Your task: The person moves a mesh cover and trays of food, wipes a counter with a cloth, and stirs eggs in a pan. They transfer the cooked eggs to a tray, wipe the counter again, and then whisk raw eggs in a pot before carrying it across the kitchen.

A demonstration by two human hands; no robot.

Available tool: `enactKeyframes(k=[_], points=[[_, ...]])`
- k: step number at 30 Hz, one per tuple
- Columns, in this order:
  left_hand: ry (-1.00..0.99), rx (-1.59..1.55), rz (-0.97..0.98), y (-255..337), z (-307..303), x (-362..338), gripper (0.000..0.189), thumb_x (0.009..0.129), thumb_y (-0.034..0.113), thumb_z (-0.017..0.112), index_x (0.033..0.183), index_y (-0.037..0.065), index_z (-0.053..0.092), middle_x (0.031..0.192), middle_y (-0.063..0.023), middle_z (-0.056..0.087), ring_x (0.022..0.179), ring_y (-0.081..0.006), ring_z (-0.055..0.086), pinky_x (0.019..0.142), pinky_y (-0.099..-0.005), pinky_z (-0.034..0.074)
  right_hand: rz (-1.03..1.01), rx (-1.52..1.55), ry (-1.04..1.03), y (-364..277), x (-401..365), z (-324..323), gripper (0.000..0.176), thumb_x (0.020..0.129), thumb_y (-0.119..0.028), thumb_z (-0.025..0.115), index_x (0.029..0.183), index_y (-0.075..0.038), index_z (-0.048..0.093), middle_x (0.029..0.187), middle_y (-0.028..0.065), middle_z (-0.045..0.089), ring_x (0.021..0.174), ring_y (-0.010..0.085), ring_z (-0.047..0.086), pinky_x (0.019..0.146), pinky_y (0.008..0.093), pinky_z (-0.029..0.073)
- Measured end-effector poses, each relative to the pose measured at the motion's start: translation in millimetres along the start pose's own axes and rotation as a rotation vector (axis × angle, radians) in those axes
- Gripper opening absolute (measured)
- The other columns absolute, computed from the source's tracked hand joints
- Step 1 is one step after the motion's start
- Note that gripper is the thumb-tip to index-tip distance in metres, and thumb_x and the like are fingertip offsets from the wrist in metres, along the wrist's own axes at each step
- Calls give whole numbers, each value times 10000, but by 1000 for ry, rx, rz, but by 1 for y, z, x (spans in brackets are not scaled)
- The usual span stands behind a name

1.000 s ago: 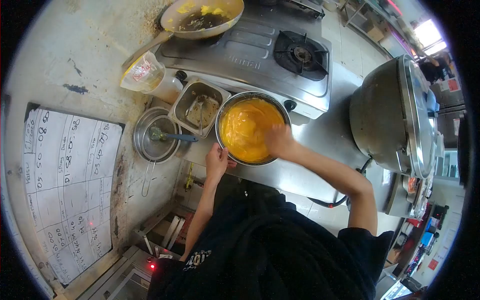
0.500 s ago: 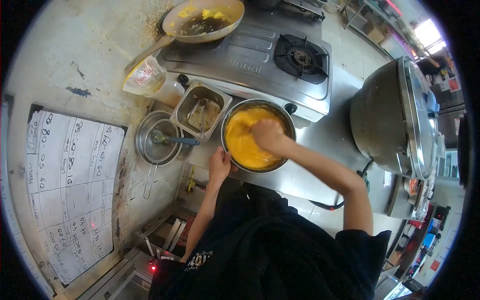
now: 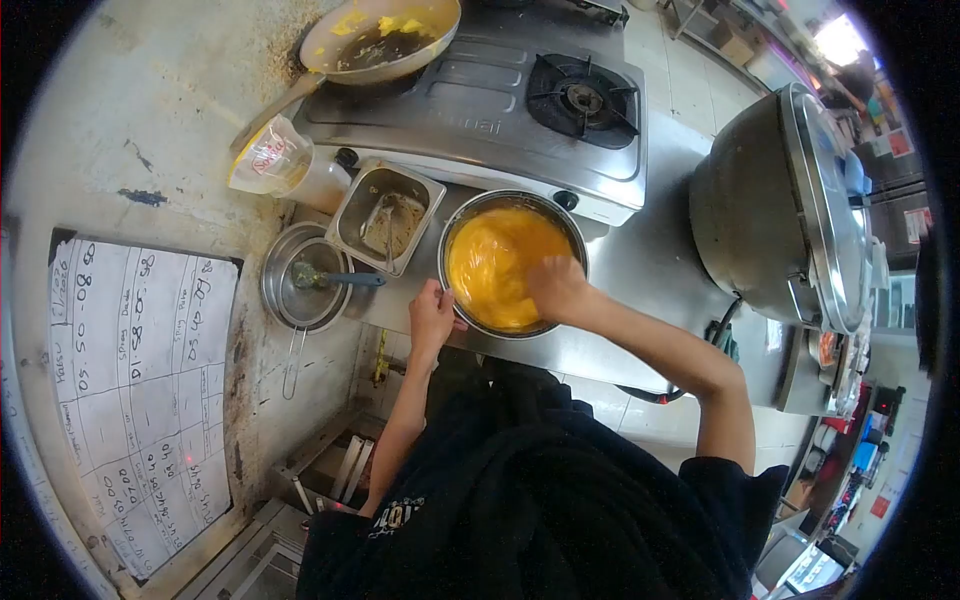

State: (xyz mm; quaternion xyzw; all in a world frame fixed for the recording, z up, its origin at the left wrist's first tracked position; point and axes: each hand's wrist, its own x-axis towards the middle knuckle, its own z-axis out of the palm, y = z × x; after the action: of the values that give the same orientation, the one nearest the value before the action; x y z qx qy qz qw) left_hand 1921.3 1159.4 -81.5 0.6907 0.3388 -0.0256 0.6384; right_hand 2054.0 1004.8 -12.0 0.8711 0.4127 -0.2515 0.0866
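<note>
By the edge of a shiny kitchen table [image 3: 640,275], the left hand [image 3: 432,318] gripped a bowl [image 3: 444,252] of yellow mix [image 3: 490,262], the right hand's [image 3: 556,290] hold unclear.

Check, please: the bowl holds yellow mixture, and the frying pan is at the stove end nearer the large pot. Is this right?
Not quite: the frying pan is at the stove end nearer the wall, as the head view shows. The bowl holds yellow mixture.

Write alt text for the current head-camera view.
A person's right hand is over a bowl of yellow-orange mixture, the left hand holding it. Beyond is a stove with a frying pan; a metal container and strainer sit left, a large pot right.
</note>
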Motion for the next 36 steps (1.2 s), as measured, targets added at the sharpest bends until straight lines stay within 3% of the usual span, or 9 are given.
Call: enactKeyframes(k=[5,8,10,11,13,18,20,25,36], points=[[-23,-82,-63,6,-1,-4,127,854,104,425,821,-19,426,653,-107,556,442,-147,556,370,-270,479,-322,247,119,57,7,31,291,649,-252,645,776,7,609,677,134,599,635,235,601,548,355,487],[110,-40,-46,-16,2,4,169,874,153,397,902,-7,444,777,-101,569,605,-168,586,521,-280,502,-70,645,-175,96,-18,3,289,651,-192,665,851,1,586,698,106,593,649,150,583,564,287,476],[258,158,319,-46,12,21,272,891,214,364,1052,8,441,1004,-106,530,911,-189,528,770,-296,437,322,1090,252,111,-21,34,274,680,-163,668,895,-22,575,744,64,588,693,91,550,597,224,450],[260,160,327,-47,16,23,272,891,214,364,1052,8,441,1004,-106,530,911,-189,528,770,-296,437,319,1092,259,104,-17,52,274,680,-163,668,895,-22,575,744,64,588,693,91,550,597,224,450],[105,-7,251,-43,31,26,420,887,326,310,1155,11,385,1139,-109,448,1039,-208,441,867,-302,363,408,1659,968,80,-5,90,244,745,-246,613,863,-34,587,836,47,582,808,135,522,697,262,410],[-46,-485,72,-76,51,48,519,886,412,270,1243,38,316,1234,-84,383,1128,-180,362,944,-287,274,420,2010,891,56,14,104,348,795,-367,541,894,-33,560,872,53,542,876,155,477,808,285,351],[-135,-691,-89,-63,47,49,523,884,423,261,1248,51,313,1247,-68,371,1134,-174,356,951,-289,271,473,1976,911,58,9,96,335,796,-365,541,861,-37,558,855,45,537,846,145,475,781,279,356],[-174,-722,-5,22,30,51,574,871,465,258,1256,39,282,1256,-96,354,1154,-203,341,948,-334,297,442,1700,1025,59,-11,-30,335,788,-377,542,627,-84,514,670,-5,480,693,117,425,653,261,322],[-355,-841,157,219,-24,143,562,852,510,273,1291,165,209,1299,-22,277,1187,-180,263,911,-398,298,178,1550,970,84,88,-270,348,745,-418,583,697,-76,542,675,-1,474,676,103,439,625,233,341]])
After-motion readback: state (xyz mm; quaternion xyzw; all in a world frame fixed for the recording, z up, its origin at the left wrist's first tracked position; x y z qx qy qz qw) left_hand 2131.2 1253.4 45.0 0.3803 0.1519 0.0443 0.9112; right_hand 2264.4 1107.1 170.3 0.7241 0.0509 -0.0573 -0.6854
